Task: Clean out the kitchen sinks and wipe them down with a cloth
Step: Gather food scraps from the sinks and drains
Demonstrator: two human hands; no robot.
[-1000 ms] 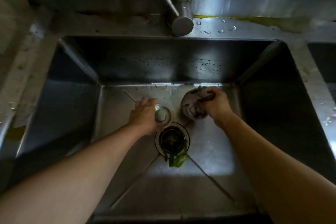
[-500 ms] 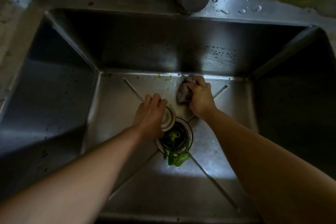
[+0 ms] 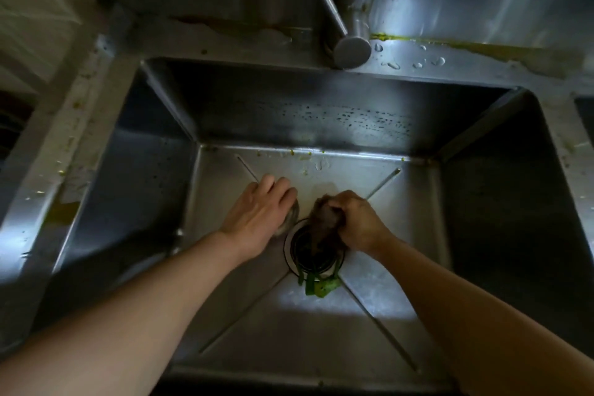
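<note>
Stainless steel sink (image 3: 154, 190), deep single basin, seen from above. Both hands are down at the basin floor around the drain (image 3: 313, 251). The right hand (image 3: 356, 222) grips a bunched dark cloth (image 3: 323, 228), fingers curled tight round it, and holds it right on the far edge of the drain opening, partly hanging over the hole. The left hand (image 3: 260, 212) rests just left of the drain on a round drain stopper (image 3: 291, 219); the fingers lie fairly straight and close together over its top, so it looks more like pressing or covering than a clamped grip, but the underside is hidden.

Progress: early to middle, by judgement. Green vegetable scraps (image 3: 318, 286) sit at the near rim of the drain, not yet cleared. Small yellowish bits (image 3: 291, 153) cling along the far floor seam. Dried water spotting shows on the far wall. Yellow grime (image 3: 427, 40) runs along the ledge behind the faucet (image 3: 352, 42), with water droplets beside it. The floor near the cloth looks wet and smeared, so some wiping seems under way. A second basin (image 3: 585, 116) is only just visible at the far right edge; its state cannot be told.

No brand, label or readable writing anywhere.
</note>
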